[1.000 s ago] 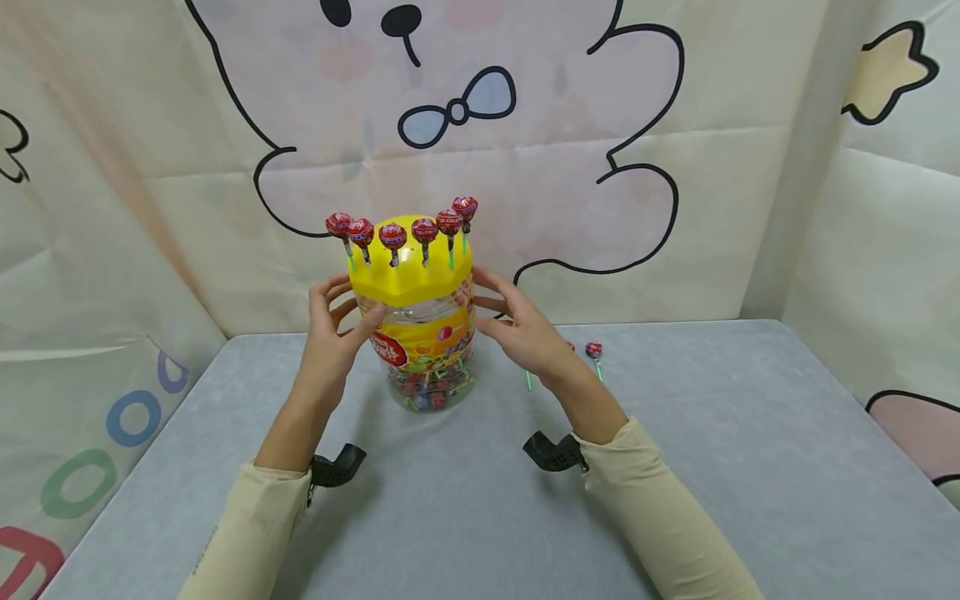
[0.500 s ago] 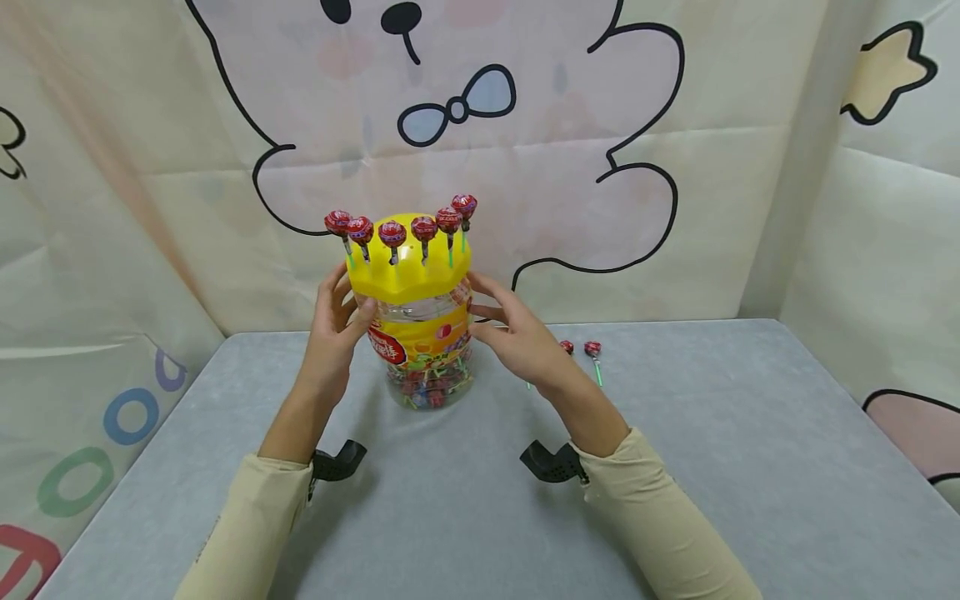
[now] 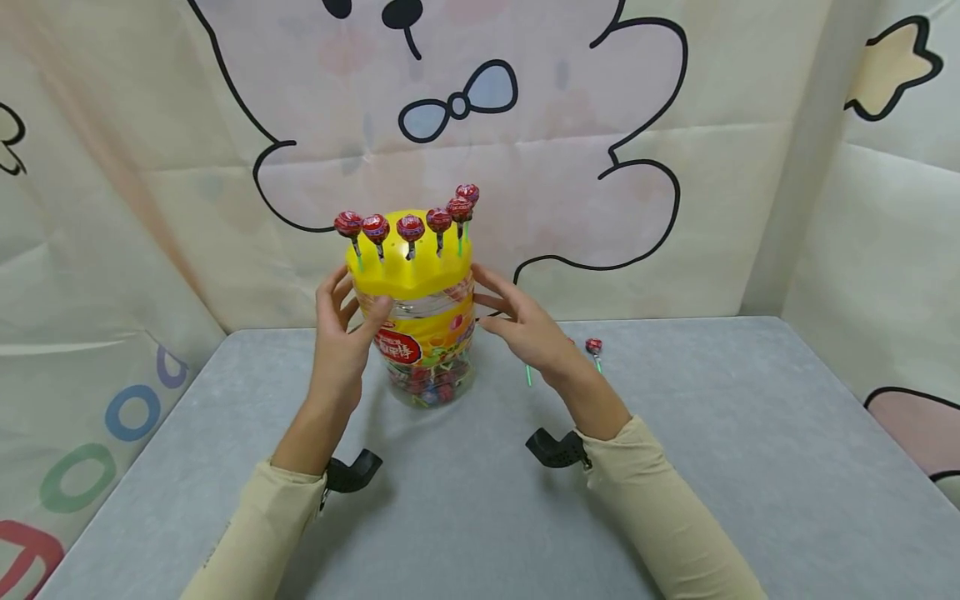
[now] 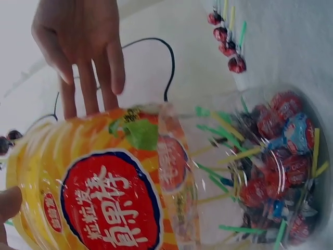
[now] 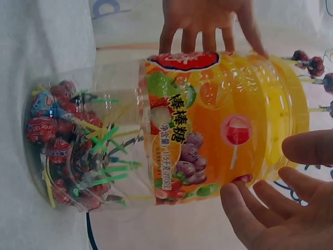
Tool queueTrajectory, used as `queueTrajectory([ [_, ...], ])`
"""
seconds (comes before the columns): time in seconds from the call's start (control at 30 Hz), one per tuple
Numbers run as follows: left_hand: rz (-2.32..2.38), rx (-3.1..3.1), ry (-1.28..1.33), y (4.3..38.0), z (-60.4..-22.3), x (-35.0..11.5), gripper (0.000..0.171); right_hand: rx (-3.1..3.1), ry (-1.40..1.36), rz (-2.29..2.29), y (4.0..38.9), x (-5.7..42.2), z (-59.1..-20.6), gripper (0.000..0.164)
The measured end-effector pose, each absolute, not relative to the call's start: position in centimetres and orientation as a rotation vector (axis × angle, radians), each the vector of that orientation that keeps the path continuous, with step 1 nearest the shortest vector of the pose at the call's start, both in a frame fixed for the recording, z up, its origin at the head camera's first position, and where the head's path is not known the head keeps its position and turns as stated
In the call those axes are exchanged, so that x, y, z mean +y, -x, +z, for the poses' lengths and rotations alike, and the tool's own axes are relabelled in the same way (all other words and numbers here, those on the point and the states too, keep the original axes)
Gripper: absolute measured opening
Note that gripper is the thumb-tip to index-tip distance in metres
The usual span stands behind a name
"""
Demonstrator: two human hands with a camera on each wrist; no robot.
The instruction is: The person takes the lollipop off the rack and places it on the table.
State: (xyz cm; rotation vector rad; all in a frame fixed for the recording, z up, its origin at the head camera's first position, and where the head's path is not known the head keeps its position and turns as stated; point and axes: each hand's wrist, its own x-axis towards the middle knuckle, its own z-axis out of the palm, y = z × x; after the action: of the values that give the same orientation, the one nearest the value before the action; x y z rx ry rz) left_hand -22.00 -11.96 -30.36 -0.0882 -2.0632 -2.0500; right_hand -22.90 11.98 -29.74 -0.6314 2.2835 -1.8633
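A clear plastic candy jar [image 3: 425,333] stands upright on the table, with wrapped lollipops [image 4: 278,172] heaped in its lower part. Its yellow lid [image 3: 411,271] carries several red-wrapped lollipops [image 3: 410,228] standing on sticks around the rim. My left hand [image 3: 341,342] holds the jar's left side near the lid, thumb on the front and fingers toward the back. On the opposite side, my right hand [image 3: 528,329] has its loosely spread fingers against or very near the jar, as the right wrist view also shows. Contact at the back is hidden.
More lollipops [image 3: 594,346] lie on the grey table [image 3: 712,467] to the jar's right, partly behind my right forearm. A printed cloth backdrop [image 3: 555,192] rises behind the table. Each wrist wears a black camera mount [image 3: 555,448].
The jar has turned: its front label and the lollipops on the lid have shifted to the right. My left hand has moved slightly right with it; the right hand has hardly moved.
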Motion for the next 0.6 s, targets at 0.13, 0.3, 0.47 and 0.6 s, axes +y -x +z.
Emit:
queueTrajectory([
  [0.13, -2.03, -2.071, 0.047, 21.8, -30.2, -11.6, 0.075, 2.284, 0.623, -1.858, 23.1, 12.2, -29.8, 0.064],
  [0.3, -2.007, -2.055, 0.09, 22.5, -30.4, -12.1, 0.077, 2.321, 0.631, -1.805, 22.6, 12.2, -29.5, 0.065],
  [0.47, -2.057, -2.051, 0.228, 23.6, -30.8, -13.3, 0.075, 2.322, 0.631, -1.784, 21.8, 12.1, -29.2, 0.064],
  [0.6, -2.086, -2.05, 0.311, 24.0, -31.2, -13.8, 0.069, 2.309, 0.623, -1.789, 21.5, 11.8, -29.1, 0.064],
])
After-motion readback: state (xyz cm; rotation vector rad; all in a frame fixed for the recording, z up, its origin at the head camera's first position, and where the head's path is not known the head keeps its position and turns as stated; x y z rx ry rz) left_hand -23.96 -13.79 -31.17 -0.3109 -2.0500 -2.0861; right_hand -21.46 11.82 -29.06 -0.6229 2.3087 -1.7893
